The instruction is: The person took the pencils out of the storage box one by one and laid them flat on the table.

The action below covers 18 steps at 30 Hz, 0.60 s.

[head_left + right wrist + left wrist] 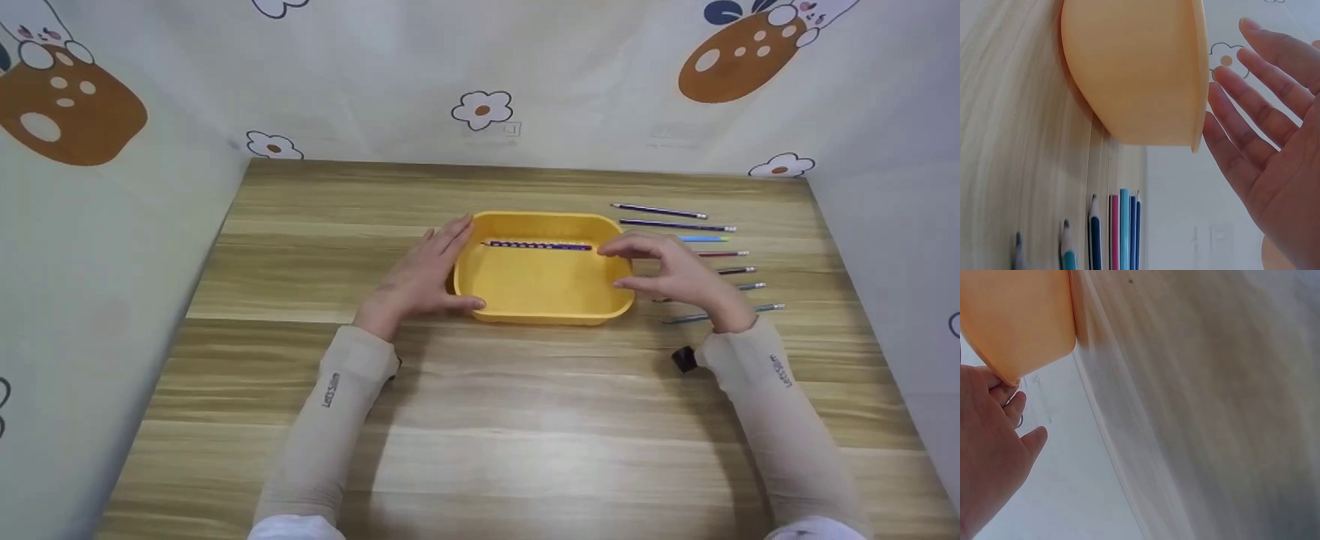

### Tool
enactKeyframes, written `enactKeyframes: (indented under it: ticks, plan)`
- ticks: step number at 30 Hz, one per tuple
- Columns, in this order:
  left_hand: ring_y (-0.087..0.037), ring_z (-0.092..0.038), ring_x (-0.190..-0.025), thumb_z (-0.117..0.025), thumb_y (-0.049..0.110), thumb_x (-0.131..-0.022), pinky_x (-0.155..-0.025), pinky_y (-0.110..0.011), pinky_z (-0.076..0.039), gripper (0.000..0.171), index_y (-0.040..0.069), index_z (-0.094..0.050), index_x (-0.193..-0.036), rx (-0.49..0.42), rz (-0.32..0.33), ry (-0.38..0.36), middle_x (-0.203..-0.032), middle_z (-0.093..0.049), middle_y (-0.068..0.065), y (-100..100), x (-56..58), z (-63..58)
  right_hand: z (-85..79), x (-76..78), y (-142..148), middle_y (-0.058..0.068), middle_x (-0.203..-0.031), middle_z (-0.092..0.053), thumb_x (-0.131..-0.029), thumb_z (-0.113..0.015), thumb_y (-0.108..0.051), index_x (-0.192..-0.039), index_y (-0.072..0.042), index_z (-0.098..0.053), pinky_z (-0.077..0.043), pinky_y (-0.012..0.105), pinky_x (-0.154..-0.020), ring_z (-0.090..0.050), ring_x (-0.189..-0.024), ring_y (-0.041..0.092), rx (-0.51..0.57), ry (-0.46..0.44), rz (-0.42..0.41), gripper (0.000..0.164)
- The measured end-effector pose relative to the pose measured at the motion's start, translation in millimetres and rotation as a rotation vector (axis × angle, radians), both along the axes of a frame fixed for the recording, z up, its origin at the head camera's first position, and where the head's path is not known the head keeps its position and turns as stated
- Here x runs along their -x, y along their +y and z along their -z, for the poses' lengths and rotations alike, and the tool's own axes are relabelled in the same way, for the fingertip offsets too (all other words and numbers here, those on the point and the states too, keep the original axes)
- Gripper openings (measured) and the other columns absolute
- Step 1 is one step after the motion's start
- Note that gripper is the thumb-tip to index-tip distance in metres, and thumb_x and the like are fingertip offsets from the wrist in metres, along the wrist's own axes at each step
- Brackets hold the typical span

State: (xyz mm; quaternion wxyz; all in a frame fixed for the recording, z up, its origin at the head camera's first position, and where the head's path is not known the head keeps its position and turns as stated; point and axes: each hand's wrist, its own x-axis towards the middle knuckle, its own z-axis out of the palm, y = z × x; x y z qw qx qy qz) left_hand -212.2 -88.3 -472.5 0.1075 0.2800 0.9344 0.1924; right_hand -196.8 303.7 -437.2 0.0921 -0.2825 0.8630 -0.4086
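Note:
A yellow rectangular tray stands on the wooden table, its outside wall large in the right wrist view. Inside it, along the far side, lies a dark purple pencil with a row of light marks. My left hand spreads along the tray's left end, fingers on the left rim and thumb at the near corner. In the left wrist view that hand touches the rim. Over the right end hovers my right hand, fingers apart and holding nothing, the fingertips close to the pencil's end.
Right of the tray, several pencils lie in a loose column, some partly hidden under my right hand and wrist. A patterned cloth walls the table at the back and both sides.

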Motion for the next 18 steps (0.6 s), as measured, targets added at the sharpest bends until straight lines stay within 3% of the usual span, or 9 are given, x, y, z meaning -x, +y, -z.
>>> enactKeyframes:
  ticks: [4, 9, 13, 18]
  plan:
    - [-0.016, -0.002, -0.158, -0.067, 0.076, -0.075, -0.131, -0.042, -0.003, 0.123, 0.019, -0.002, -0.162, 0.014, 0.001, 0.009, -0.17, 0.003, 0.005, 0, 0.1, 0.1, -1.2, 9.8, -11, 0.006, -0.127, -0.069, -0.085, -0.079, -0.012, -0.125, -0.013, -0.068, -0.053, 0.028, -0.103, -0.063, -0.115, 0.016, -0.044, 0.019, -0.034, 0.041]
    - [-0.016, -0.001, -0.158, -0.066, 0.077, -0.075, -0.131, -0.043, -0.003, 0.123, 0.018, -0.002, -0.162, 0.014, 0.005, 0.005, -0.17, 0.004, 0.005, 0, 0.4, -0.1, -2.7, 22.8, -23, 0.006, -0.128, -0.069, -0.086, -0.078, -0.013, -0.125, -0.014, -0.068, -0.051, 0.035, -0.105, -0.063, -0.115, 0.029, -0.088, 0.03, -0.089, 0.04]
    - [-0.018, -0.003, -0.158, -0.065, 0.079, -0.075, -0.131, -0.044, -0.005, 0.123, 0.015, -0.004, -0.162, 0.015, 0.015, 0.013, -0.171, 0.001, 0.003, 0, 0.5, -0.1, -2.8, 31.6, -30, 0.009, -0.132, -0.067, -0.087, -0.078, -0.018, -0.128, -0.014, -0.066, -0.046, 0.05, -0.11, -0.06, -0.121, 0.033, -0.121, -0.008, -0.116, 0.043]
    - [-0.017, -0.003, -0.158, -0.064, 0.078, -0.075, -0.131, -0.043, -0.004, 0.123, 0.015, -0.004, -0.162, 0.018, 0.013, 0.01, -0.171, 0.0, 0.002, -1, 0.6, -0.2, -1.3, 39.4, -36, 0.009, -0.134, -0.065, -0.087, -0.078, -0.018, -0.131, -0.01, -0.063, -0.045, 0.054, -0.11, -0.059, -0.124, 0.033, -0.207, -0.043, -0.112, 0.047]
